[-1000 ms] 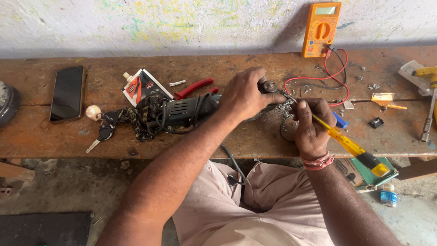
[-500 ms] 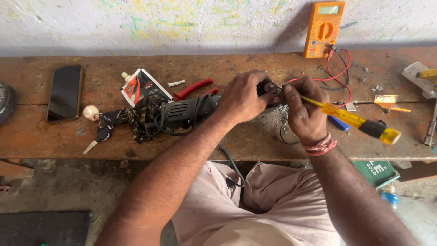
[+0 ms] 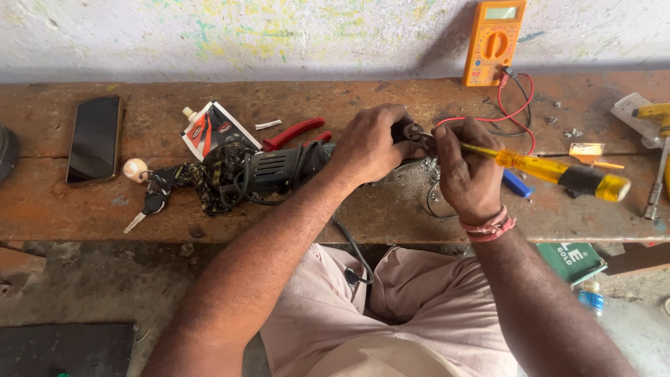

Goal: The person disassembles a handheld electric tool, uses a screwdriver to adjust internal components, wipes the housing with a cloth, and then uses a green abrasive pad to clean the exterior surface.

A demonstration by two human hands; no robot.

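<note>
Soft, even daylight fills the frame, bright on the pale wall at the top. Faint shadows fall beneath the desk edge. Focus stays sharp at centre; no glare, slight wide-angle stretch at corners.

On my wooden bench a black phone lies flat at the far left. Near it sits a key with a small round charm. Red pliers lie beside a torn packet. An orange meter leans on the wall, with red and black wires.
</note>
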